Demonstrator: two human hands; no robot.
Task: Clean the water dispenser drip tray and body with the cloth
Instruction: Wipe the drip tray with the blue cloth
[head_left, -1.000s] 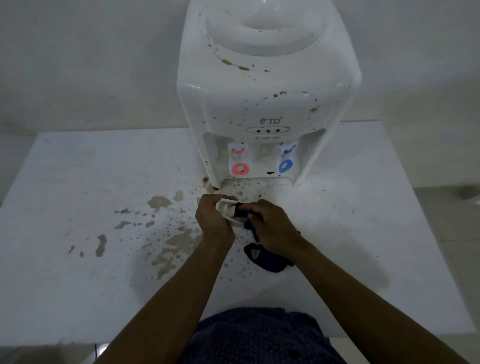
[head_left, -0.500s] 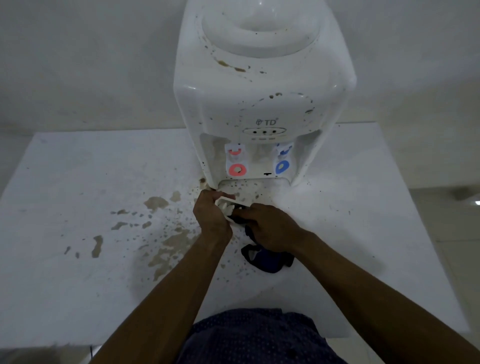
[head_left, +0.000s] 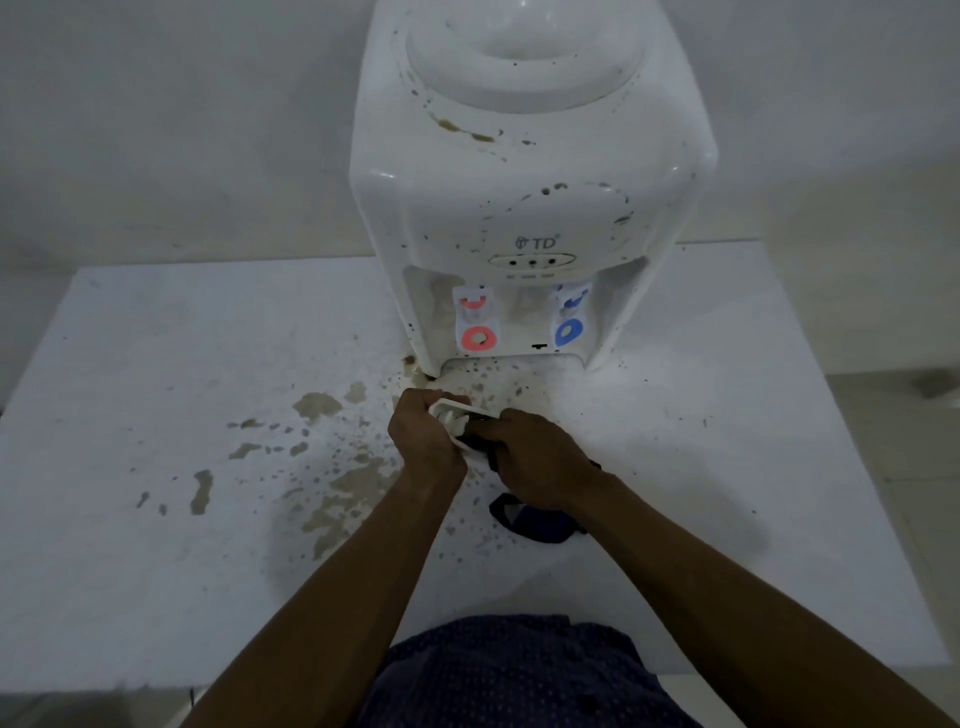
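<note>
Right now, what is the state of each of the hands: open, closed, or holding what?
Left hand: closed, holding the white drip tray.
Right hand: closed, gripping the dark cloth.

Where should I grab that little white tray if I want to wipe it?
Probably by its left end, coming from the left. The white tray is thin with a raised rim, so that edge is easy to pinch, and the left hand holds it there. That leaves the rest free for the cloth in the right hand.
</note>
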